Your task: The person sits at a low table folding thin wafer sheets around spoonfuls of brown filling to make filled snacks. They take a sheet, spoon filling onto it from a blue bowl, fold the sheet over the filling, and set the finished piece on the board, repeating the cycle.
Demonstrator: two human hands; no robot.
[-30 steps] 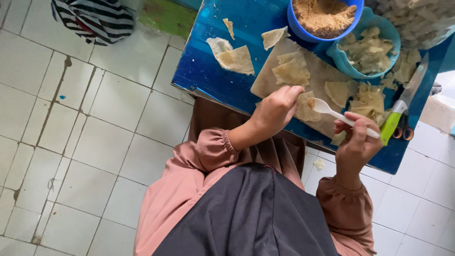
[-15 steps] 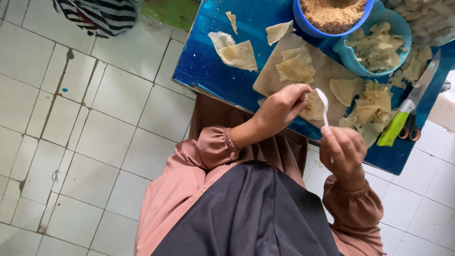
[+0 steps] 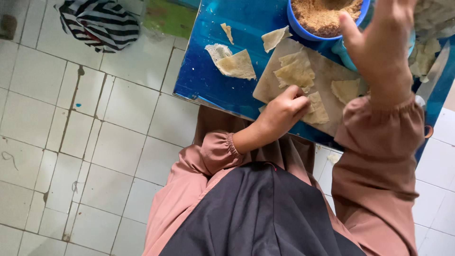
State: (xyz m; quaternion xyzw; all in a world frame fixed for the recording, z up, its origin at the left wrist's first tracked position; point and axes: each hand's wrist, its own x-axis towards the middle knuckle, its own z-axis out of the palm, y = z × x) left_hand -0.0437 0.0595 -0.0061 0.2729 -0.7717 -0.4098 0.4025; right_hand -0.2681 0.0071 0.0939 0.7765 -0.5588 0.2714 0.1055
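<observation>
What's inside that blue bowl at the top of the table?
The blue bowl holds a brown, crumbly filling heaped near its rim. The right hand is raised in front of the bowl's right side, so that part and anything deeper inside cannot be seen.

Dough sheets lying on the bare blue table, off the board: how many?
3: a narrow scrap farthest from the board, a large folded sheet below it, and one beside the blue bowl. The raised right hand may hide more.

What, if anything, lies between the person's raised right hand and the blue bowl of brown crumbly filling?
Nothing visible does. The right hand is lifted at the rim of the blue bowl of brown crumbly filling, with no object between them. The left hand rests apart on a thin beige wrapper piece.
</observation>
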